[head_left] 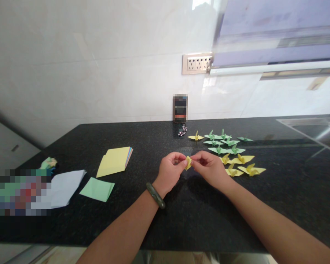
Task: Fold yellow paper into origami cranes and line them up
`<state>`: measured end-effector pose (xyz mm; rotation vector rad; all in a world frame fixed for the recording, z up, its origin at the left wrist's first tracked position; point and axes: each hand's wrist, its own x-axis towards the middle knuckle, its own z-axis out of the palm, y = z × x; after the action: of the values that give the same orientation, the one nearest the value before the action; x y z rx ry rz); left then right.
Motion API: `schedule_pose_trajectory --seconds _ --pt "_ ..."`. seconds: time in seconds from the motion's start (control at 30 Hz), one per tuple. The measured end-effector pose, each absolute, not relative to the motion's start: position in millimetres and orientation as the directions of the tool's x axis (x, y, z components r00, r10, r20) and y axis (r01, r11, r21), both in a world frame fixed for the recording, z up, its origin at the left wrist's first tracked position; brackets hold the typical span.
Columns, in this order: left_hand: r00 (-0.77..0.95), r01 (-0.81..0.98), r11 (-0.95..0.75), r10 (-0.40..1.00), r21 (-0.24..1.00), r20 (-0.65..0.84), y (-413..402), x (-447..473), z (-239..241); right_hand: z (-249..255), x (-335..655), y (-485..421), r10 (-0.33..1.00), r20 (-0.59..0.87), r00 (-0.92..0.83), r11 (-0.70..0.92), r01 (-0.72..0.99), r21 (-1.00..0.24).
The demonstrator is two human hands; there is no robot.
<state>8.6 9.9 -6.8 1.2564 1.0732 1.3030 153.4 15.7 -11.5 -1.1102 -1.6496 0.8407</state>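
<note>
Between my fingertips is a small piece of folded yellow paper (188, 163), held above the black countertop. My left hand (172, 169), with a dark green bangle at the wrist, pinches its left side. From the right, my right hand (208, 167) pinches the other side. The fingers hide part of the folds. Right beside my right hand stand several yellow paper cranes (252, 169), some partly covered by it. Behind them are several green paper cranes (219, 149), and a lone yellow crane (196, 136) sits at the left end of the back row.
On the left lie a stack of coloured paper (114, 161) with yellow on top, green paper sheets (97, 189) and white sheets (64, 187). A phone (180, 108) with a beaded strap (183, 131) leans on the tiled wall. A sink (319, 130) is at far right.
</note>
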Motion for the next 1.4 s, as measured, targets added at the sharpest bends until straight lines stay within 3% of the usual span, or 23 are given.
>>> schedule_pose_trajectory --seconds 0.33,0.6,0.9,1.17,1.4 --pt "0.013 0.020 -0.203 0.979 0.979 0.202 8.4 8.6 -6.1 -8.9 156.6 13.4 0.869 0.457 -0.190 0.487 0.496 -0.719" --pt "0.063 0.048 -0.203 0.978 0.978 0.200 8.3 7.2 -6.8 -9.6 154.0 13.2 0.905 0.405 -0.132 0.418 0.453 -0.787" --pt "0.118 0.129 -0.188 0.978 0.974 0.173 11.2 3.7 -6.8 -6.7 153.4 17.0 0.972 0.218 -0.083 0.233 0.290 -0.928" --pt "0.170 0.208 -0.255 0.960 0.944 0.221 9.0 4.3 -9.4 -9.7 152.3 16.9 0.974 0.193 -0.115 0.220 0.306 -0.926" --pt "0.193 0.151 -0.204 0.966 0.967 0.174 9.0 4.4 -12.5 -11.3 155.8 17.5 0.968 0.207 -0.139 0.243 0.344 -0.907"
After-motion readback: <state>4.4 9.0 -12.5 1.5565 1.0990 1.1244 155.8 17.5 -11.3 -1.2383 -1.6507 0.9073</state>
